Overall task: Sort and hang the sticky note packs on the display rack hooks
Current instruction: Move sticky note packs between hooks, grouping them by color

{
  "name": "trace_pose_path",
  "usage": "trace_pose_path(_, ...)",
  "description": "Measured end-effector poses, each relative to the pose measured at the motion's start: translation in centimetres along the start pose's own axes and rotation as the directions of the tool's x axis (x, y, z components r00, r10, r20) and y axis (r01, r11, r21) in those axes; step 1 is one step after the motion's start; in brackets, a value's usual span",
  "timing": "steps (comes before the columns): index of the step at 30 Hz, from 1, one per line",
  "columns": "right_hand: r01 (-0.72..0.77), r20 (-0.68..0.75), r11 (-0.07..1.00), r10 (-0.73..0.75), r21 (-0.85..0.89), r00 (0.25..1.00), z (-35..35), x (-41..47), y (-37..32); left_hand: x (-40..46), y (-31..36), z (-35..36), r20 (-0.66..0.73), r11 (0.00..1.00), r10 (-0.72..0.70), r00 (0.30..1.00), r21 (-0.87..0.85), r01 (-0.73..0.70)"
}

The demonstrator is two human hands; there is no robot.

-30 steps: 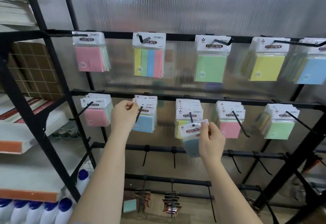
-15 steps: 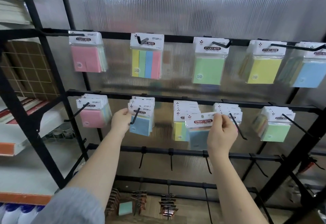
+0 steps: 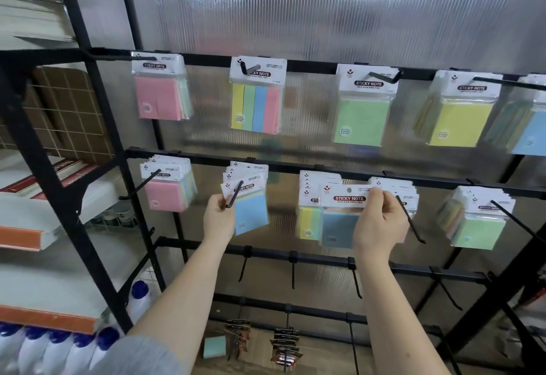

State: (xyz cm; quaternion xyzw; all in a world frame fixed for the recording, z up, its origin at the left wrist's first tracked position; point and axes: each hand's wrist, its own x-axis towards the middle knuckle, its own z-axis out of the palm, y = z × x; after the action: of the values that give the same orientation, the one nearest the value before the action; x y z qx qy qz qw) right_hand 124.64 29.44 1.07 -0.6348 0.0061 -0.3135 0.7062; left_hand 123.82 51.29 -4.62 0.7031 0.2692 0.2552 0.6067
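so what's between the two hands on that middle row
In the head view, only the hanging blue packs beside the left hand, then bare ribbed panel up to the blue pack pinched by the right hand.

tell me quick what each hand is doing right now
Left hand: pinching the hook tip in front of the blue packs.
Right hand: pinching the header card of a loose blue sticky note pack, not on a hook.

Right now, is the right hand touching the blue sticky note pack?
Touching. The head view shows the right hand pinching the blue pack's white header card.
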Motion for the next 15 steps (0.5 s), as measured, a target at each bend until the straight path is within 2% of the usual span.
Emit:
trace_pose_path(5,-0.015,-0.001,1.000,0.015,0.014,1.000,0.0,-0.1,-0.2,0.5,-0.2,-0.7,0.022,0.999,0.010,1.000,0.044,-0.011)
trace_pose_path(10,-0.017,0.037,1.000,0.016,0.021,0.999,0.1,-0.4,-0.1,-0.7,-0.1,-1.7,-0.069,0.990,0.075,0.995,0.124,-0.066)
trace_pose_path(15,-0.011,0.071,1.000,0.011,-0.006,0.997,0.2,-0.8,0.1,-3.4,0.4,-3.0,-0.152,0.991,0.114,0.982,0.090,-0.102)
